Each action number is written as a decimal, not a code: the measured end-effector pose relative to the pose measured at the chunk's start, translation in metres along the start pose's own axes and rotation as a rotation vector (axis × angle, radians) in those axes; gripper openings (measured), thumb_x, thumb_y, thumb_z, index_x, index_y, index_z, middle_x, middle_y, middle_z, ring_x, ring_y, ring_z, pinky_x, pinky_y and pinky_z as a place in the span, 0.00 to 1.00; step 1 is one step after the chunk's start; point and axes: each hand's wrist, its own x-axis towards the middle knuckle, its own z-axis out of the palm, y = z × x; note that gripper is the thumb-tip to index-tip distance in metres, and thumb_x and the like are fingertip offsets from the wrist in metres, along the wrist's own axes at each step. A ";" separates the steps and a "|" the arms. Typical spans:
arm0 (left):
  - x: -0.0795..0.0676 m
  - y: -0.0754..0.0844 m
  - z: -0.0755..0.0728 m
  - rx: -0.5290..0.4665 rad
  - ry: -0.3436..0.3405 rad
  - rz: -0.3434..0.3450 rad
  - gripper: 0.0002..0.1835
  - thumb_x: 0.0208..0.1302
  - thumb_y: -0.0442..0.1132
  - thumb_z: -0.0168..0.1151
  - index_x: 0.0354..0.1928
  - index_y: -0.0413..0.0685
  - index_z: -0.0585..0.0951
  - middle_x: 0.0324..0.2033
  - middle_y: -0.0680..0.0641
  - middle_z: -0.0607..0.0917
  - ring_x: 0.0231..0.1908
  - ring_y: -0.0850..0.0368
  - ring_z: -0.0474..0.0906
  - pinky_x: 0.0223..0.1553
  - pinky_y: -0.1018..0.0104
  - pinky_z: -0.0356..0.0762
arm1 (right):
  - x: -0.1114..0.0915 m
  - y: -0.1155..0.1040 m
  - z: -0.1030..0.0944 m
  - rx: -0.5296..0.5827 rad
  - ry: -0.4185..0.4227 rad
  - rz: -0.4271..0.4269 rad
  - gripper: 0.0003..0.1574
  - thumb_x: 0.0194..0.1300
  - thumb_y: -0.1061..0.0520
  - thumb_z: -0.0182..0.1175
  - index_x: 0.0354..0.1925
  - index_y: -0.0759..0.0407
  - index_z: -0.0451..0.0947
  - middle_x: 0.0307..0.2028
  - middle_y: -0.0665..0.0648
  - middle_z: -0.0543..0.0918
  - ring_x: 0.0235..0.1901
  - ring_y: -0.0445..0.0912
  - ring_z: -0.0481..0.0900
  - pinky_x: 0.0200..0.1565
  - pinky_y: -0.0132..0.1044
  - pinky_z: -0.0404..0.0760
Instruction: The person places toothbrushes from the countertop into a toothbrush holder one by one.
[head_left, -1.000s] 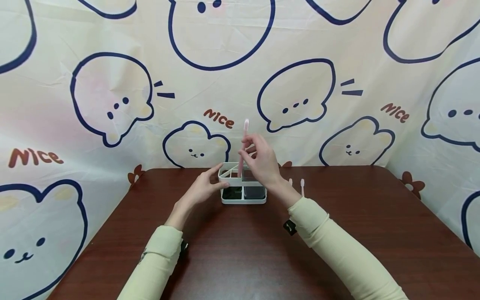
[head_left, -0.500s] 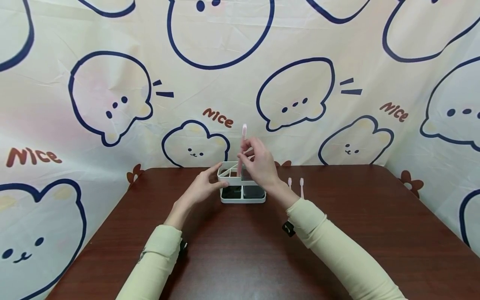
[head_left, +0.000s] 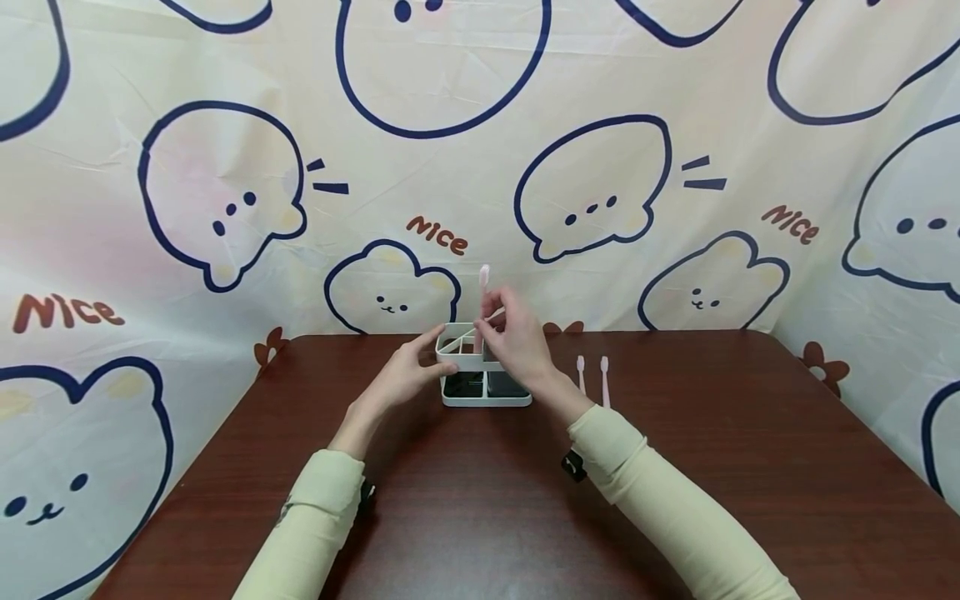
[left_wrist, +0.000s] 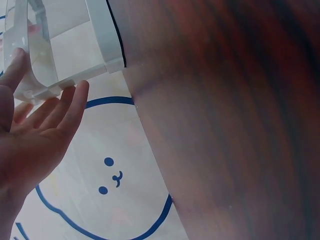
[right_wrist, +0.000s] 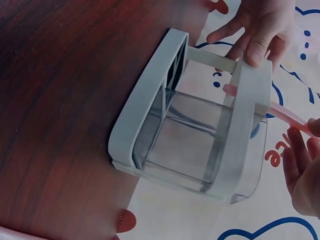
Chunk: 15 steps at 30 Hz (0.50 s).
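Note:
A white toothbrush holder [head_left: 487, 402] with an upper frame and a lower tray stands near the table's back edge. My left hand [head_left: 401, 375] grips its upper frame at the left end, thumb in front, fingers at the side and behind. A pink toothbrush [head_left: 484, 277] stands nearly upright, bristles up, pinched by my right hand [head_left: 521, 337]. In the right wrist view, the toothbrush handle [right_wrist: 290, 117] passes through an opening in the upper frame, and its end shows below. A clear cup [right_wrist: 195, 140] sits in the holder beside it.
Two more pink toothbrushes, a nearer one [head_left: 605, 382] and another [head_left: 581, 373], are to the right of the holder, partly behind my right forearm. The dark brown table [head_left: 465, 500] ends at a cartoon-printed cloth [head_left: 480, 192].
My right hand has moved down and slightly left with the toothbrush, lowering it further into the holder. My left hand stays on the frame.

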 end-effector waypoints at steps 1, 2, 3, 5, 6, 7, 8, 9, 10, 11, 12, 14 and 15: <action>0.000 0.000 0.000 0.000 0.000 -0.003 0.44 0.64 0.52 0.67 0.78 0.56 0.57 0.70 0.42 0.70 0.66 0.43 0.73 0.63 0.45 0.73 | 0.000 0.001 0.001 0.005 -0.003 0.013 0.23 0.62 0.65 0.67 0.52 0.60 0.69 0.39 0.57 0.79 0.34 0.46 0.85 0.37 0.36 0.87; 0.000 0.000 0.000 -0.003 0.001 -0.008 0.44 0.64 0.52 0.67 0.78 0.57 0.57 0.70 0.42 0.70 0.66 0.44 0.73 0.63 0.45 0.73 | -0.001 0.001 0.002 0.012 -0.007 0.027 0.25 0.62 0.65 0.67 0.54 0.60 0.68 0.39 0.57 0.79 0.34 0.47 0.86 0.36 0.36 0.87; 0.000 -0.001 0.000 -0.005 0.003 -0.011 0.44 0.64 0.52 0.67 0.78 0.57 0.57 0.70 0.42 0.70 0.66 0.44 0.73 0.63 0.45 0.73 | -0.001 0.001 0.003 0.017 -0.009 0.039 0.27 0.62 0.65 0.67 0.55 0.59 0.67 0.39 0.57 0.80 0.34 0.47 0.86 0.35 0.37 0.87; 0.001 -0.001 0.000 -0.004 0.001 -0.012 0.44 0.64 0.52 0.67 0.78 0.57 0.57 0.70 0.42 0.70 0.66 0.44 0.72 0.63 0.45 0.73 | -0.002 0.002 0.004 0.024 -0.017 0.061 0.29 0.62 0.66 0.67 0.57 0.58 0.65 0.39 0.58 0.80 0.34 0.48 0.86 0.34 0.37 0.87; 0.001 -0.001 0.000 -0.004 0.000 -0.012 0.44 0.64 0.52 0.67 0.78 0.57 0.57 0.70 0.42 0.70 0.66 0.43 0.72 0.63 0.45 0.73 | -0.003 0.002 0.005 0.025 -0.023 0.070 0.29 0.62 0.66 0.67 0.57 0.58 0.65 0.39 0.58 0.80 0.34 0.48 0.86 0.34 0.38 0.87; 0.001 -0.001 0.000 -0.006 0.001 -0.016 0.44 0.64 0.52 0.67 0.78 0.58 0.57 0.70 0.42 0.71 0.66 0.44 0.72 0.63 0.45 0.73 | -0.003 0.002 0.005 0.028 -0.029 0.078 0.29 0.62 0.66 0.67 0.57 0.58 0.65 0.39 0.58 0.80 0.34 0.49 0.86 0.34 0.38 0.88; 0.001 -0.001 0.000 -0.006 0.000 -0.017 0.44 0.64 0.52 0.67 0.78 0.58 0.56 0.70 0.42 0.70 0.66 0.43 0.72 0.63 0.45 0.73 | -0.004 0.003 0.005 0.030 -0.036 0.086 0.29 0.62 0.66 0.67 0.57 0.58 0.65 0.39 0.58 0.80 0.34 0.49 0.87 0.35 0.38 0.88; 0.001 -0.001 0.000 -0.006 -0.001 -0.016 0.44 0.64 0.52 0.67 0.78 0.57 0.56 0.70 0.42 0.70 0.66 0.43 0.72 0.63 0.44 0.73 | -0.005 0.003 0.006 0.032 -0.043 0.096 0.30 0.62 0.66 0.67 0.57 0.58 0.65 0.39 0.58 0.81 0.35 0.49 0.87 0.35 0.39 0.88; 0.001 -0.002 0.000 -0.003 -0.004 -0.014 0.44 0.65 0.52 0.67 0.78 0.57 0.56 0.70 0.41 0.70 0.66 0.43 0.72 0.63 0.44 0.73 | -0.005 0.004 0.007 0.035 -0.051 0.105 0.30 0.62 0.66 0.66 0.58 0.58 0.64 0.39 0.58 0.81 0.35 0.48 0.86 0.36 0.39 0.88; 0.002 -0.002 0.001 -0.004 -0.003 -0.017 0.44 0.64 0.52 0.67 0.78 0.57 0.56 0.70 0.42 0.70 0.66 0.43 0.72 0.63 0.44 0.73 | -0.006 0.004 0.007 0.036 -0.058 0.114 0.30 0.63 0.66 0.66 0.58 0.58 0.64 0.39 0.58 0.81 0.35 0.48 0.86 0.37 0.39 0.88; 0.002 -0.002 0.001 -0.005 -0.003 -0.018 0.44 0.64 0.52 0.67 0.78 0.58 0.56 0.70 0.42 0.70 0.66 0.43 0.72 0.63 0.44 0.73 | -0.006 0.005 0.007 0.036 -0.064 0.120 0.30 0.63 0.66 0.66 0.59 0.58 0.65 0.39 0.58 0.81 0.35 0.48 0.86 0.37 0.40 0.88; 0.002 -0.002 0.001 -0.006 -0.004 -0.020 0.44 0.64 0.52 0.67 0.78 0.58 0.57 0.70 0.42 0.70 0.66 0.43 0.72 0.63 0.44 0.73 | -0.007 0.007 0.009 0.026 -0.076 0.124 0.28 0.64 0.65 0.66 0.59 0.58 0.66 0.38 0.57 0.81 0.36 0.48 0.86 0.38 0.40 0.87; 0.002 -0.003 0.001 -0.008 -0.003 -0.023 0.44 0.64 0.52 0.67 0.78 0.58 0.57 0.70 0.42 0.70 0.67 0.43 0.72 0.63 0.44 0.73 | -0.008 0.007 0.009 0.017 -0.082 0.127 0.27 0.64 0.65 0.65 0.59 0.58 0.67 0.38 0.57 0.82 0.36 0.47 0.86 0.38 0.40 0.87</action>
